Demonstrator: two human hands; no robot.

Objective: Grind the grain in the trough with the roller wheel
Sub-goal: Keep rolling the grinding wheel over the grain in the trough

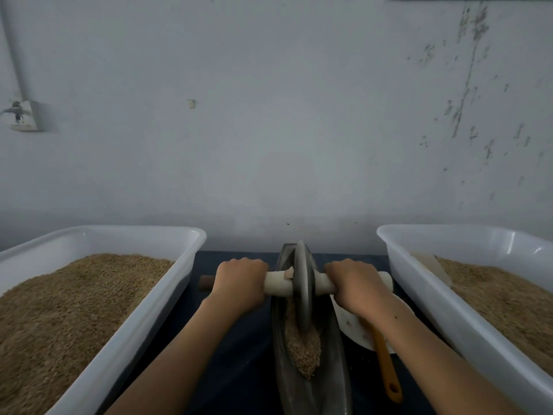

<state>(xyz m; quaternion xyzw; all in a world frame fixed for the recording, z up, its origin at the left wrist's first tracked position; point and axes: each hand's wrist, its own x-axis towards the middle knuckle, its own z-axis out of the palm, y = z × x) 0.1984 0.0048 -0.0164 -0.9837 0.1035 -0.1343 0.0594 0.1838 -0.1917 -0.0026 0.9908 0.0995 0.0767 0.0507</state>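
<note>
A dark metal boat-shaped trough lies lengthwise before me on the dark tabletop. Brown grain is heaped in its groove, nearer to me than the wheel. The grey metal roller wheel stands on edge in the far half of the trough. A pale wooden axle runs through the wheel's middle. My left hand grips the axle left of the wheel, and my right hand grips it on the right side. A brown axle tip sticks out past my left hand.
Two large white plastic tubs of brown grain flank the trough, one on the left and one on the right. A white plate with an orange-handled tool lies under my right forearm. A grey wall stands close behind.
</note>
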